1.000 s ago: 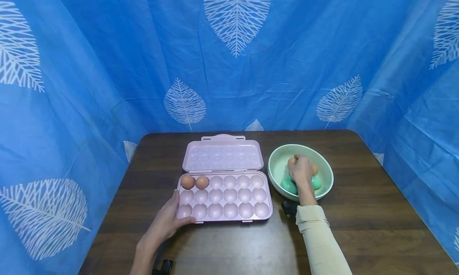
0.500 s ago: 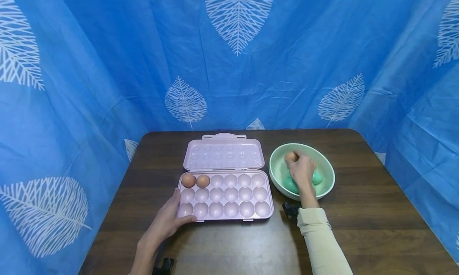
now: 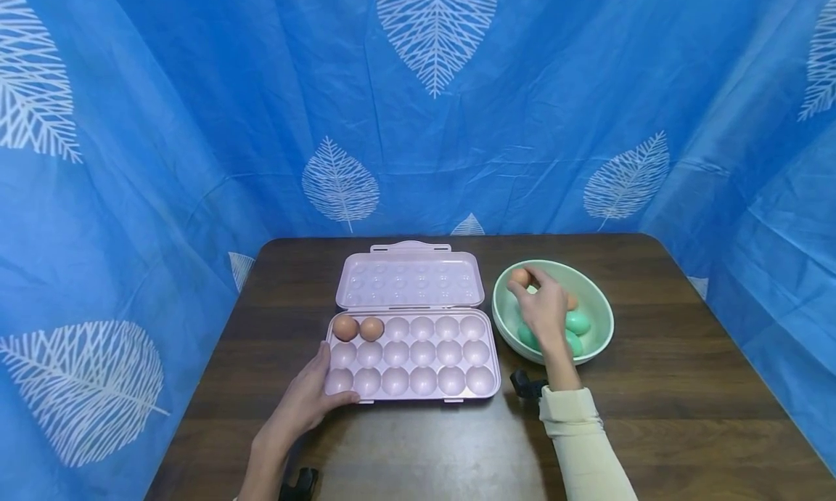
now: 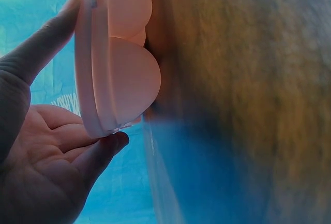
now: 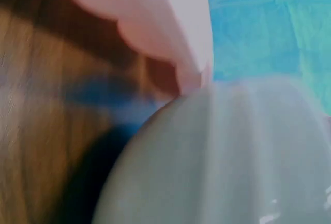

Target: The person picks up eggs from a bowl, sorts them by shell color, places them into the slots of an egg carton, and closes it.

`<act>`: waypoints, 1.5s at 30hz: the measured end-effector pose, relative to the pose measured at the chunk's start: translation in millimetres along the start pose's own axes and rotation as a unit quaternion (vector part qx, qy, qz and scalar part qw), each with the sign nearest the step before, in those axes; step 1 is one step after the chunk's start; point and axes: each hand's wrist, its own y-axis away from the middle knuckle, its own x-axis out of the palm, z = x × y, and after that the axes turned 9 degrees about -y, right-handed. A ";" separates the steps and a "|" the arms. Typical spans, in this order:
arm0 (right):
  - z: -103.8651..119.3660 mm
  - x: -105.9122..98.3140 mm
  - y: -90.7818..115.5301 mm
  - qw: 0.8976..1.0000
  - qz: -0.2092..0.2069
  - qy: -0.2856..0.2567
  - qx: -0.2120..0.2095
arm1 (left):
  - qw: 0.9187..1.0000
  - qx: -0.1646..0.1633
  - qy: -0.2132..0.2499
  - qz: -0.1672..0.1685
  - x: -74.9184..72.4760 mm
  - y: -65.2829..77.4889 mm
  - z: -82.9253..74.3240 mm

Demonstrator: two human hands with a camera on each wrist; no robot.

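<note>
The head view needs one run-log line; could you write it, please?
right grip: pinches brown egg at bowl | left grip: holds egg tray | lid: open

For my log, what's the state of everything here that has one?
Egg tray, open
Lid, folded back
Two brown eggs, seated in the far row's left cups
Bowl, upright
Green eggs, lying in the bowl
Left hand, holding the tray's near left corner
Right hand, pinching a brown egg
Another brown egg, in the bowl, partly hidden
</note>
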 end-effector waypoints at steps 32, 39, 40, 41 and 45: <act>67.5 96.0 58.6 0.968 0.208 -0.075 -0.119 | 1.000 -0.016 0.010 0.019 -2.3 -2.8 -2.4; 71.0 112.0 65.4 0.962 0.244 -0.059 -0.112 | 0.999 -0.025 0.008 0.026 -5.1 -2.6 -2.9; 71.0 114.4 66.3 0.961 0.249 -0.054 -0.110 | 0.999 -0.027 0.008 0.028 -5.5 -2.7 -3.1; 70.9 116.7 67.1 0.960 0.252 -0.047 -0.109 | 0.999 -0.027 0.007 0.029 -5.7 -2.8 -3.2; 69.7 124.1 70.5 0.957 0.266 -0.024 -0.108 | 0.999 -0.021 0.003 0.027 -5.9 -2.7 -3.2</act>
